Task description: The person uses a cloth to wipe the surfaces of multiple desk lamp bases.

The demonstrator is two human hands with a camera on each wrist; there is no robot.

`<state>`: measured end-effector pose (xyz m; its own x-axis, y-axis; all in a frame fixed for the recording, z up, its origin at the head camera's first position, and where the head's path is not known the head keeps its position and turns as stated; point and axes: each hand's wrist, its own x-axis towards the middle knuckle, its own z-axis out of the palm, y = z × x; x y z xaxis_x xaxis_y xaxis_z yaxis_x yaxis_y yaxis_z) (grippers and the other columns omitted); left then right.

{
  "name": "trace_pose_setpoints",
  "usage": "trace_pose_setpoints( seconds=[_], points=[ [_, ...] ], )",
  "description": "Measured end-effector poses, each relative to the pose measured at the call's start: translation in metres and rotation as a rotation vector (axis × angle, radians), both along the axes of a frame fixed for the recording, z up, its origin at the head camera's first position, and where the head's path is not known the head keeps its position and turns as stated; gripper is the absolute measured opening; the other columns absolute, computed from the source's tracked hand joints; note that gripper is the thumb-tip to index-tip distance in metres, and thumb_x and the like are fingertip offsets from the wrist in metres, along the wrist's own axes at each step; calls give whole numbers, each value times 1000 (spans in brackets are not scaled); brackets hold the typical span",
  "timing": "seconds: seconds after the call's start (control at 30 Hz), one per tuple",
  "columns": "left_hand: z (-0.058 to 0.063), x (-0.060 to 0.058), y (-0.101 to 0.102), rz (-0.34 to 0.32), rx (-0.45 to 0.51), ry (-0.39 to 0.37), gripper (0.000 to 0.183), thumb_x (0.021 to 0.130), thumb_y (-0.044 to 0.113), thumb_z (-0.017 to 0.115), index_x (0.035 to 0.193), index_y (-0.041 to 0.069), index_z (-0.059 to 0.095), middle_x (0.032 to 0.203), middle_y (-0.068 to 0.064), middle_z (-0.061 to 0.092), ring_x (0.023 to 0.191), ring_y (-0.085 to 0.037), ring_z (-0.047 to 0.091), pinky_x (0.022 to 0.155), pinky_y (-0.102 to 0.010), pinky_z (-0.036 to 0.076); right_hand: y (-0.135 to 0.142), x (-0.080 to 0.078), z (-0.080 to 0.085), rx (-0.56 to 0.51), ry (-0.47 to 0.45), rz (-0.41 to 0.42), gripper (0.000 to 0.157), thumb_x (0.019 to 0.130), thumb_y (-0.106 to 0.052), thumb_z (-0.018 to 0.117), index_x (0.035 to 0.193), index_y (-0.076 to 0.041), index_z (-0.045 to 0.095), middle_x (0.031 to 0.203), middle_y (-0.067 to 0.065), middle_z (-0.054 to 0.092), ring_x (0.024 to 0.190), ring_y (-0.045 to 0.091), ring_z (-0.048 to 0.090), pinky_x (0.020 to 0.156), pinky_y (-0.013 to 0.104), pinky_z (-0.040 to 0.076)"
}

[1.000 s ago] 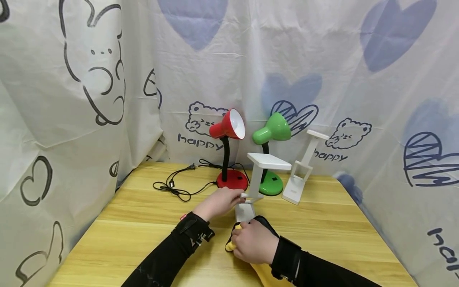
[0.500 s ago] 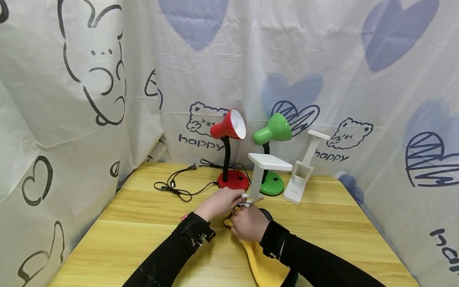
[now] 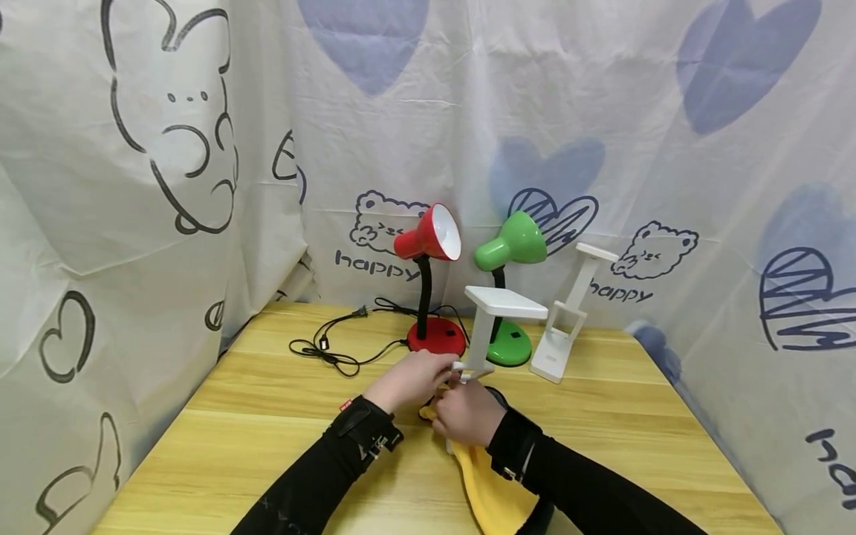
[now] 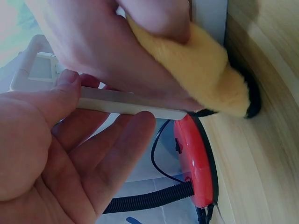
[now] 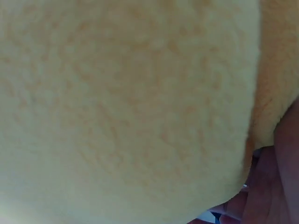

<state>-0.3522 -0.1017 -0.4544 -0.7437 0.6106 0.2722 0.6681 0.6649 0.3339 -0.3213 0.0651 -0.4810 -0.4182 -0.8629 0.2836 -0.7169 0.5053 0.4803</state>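
Observation:
A white folding desk lamp (image 3: 504, 302) stands in the middle of the table, its flat head raised. My left hand (image 3: 414, 377) pinches the lamp's lower joint; in the left wrist view, its thumb and fingers lie along a white bar (image 4: 131, 106). My right hand (image 3: 468, 414) grips a bunched yellow cloth (image 3: 495, 487) with a black edge, close beside the left fingers and over the lamp's base, which is mostly hidden. In the right wrist view the plush cloth (image 5: 126, 102) fills nearly everything, with a few right-hand fingers (image 5: 266, 186) at the lower right.
Behind the hands stand a red gooseneck lamp (image 3: 436, 336) and a green one (image 3: 511, 345). A second white folding lamp (image 3: 551, 355) is to their right. A black cord with a plug (image 3: 328, 353) lies at the left. Printed curtains (image 3: 374, 134) enclose the wooden table (image 3: 267, 416).
My right hand has moved away from me with the cloth, from the near end of the lamp's base up to its joint. More yellow cloth now shows below that hand. The left hand keeps its hold.

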Motion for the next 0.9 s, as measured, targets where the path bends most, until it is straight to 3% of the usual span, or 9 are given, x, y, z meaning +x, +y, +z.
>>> trace_pose_setpoints(
  seconds=[0.1, 0.17, 0.3, 0.4, 0.63, 0.8, 0.9],
  points=[
    [0, -1, 1, -3, -16, 22, 12, 102, 33, 48, 94, 27, 55, 78, 8, 60, 61, -6, 51, 59, -23, 41, 6, 7, -2, 29, -92, -16, 22, 89, -37, 62, 73, -21, 64, 74, -6, 62, 74, 13, 58, 69, 34, 49],
    [0, -1, 2, -3, -23, 27, 11, 102, 33, 49, 94, 28, 54, 78, 10, 59, 63, -5, 52, 61, -22, 42, 10, 12, -2, 47, -153, -28, 19, 91, -37, 58, 86, -22, 68, 89, -6, 67, 80, 13, 58, 69, 35, 50],
    [0, -4, 1, -14, -9, -2, 9, 101, 33, 51, 94, 28, 55, 87, 9, 67, 67, -3, 54, 63, -21, 43, 17, 25, -1, 88, -239, -5, 21, 94, -39, 53, 100, -25, 68, 103, -9, 66, 83, 12, 51, 65, 29, 47],
    [-2, -5, 1, -19, -1, -9, 9, 100, 33, 51, 94, 28, 56, 93, 6, 70, 68, -2, 55, 64, -21, 44, 23, 34, -2, 103, -289, 43, 23, 96, -39, 51, 105, -27, 67, 111, -11, 65, 89, 13, 50, 73, 30, 46],
    [-3, -5, 1, -13, 2, -11, 9, 100, 33, 53, 96, 27, 58, 91, 6, 70, 67, -4, 52, 62, -21, 42, 37, 51, 2, 90, -376, 119, 17, 96, -35, 52, 104, -31, 66, 115, -16, 63, 88, 10, 46, 75, 26, 41],
    [-1, -3, 2, -3, 0, -21, 9, 99, 34, 53, 96, 27, 58, 90, 5, 69, 67, -4, 52, 62, -21, 43, 46, 52, 3, 84, -431, 146, 19, 97, -36, 49, 108, -33, 64, 118, -17, 61, 89, 10, 45, 74, 25, 42],
    [0, -3, 2, -4, -3, -18, 10, 99, 34, 53, 95, 26, 57, 90, 4, 69, 66, -4, 52, 62, -22, 43, 52, 49, 0, 24, -507, 158, 29, 103, -38, 39, 117, -33, 63, 127, -15, 60, 94, 10, 47, 79, 27, 42]
  ],
)
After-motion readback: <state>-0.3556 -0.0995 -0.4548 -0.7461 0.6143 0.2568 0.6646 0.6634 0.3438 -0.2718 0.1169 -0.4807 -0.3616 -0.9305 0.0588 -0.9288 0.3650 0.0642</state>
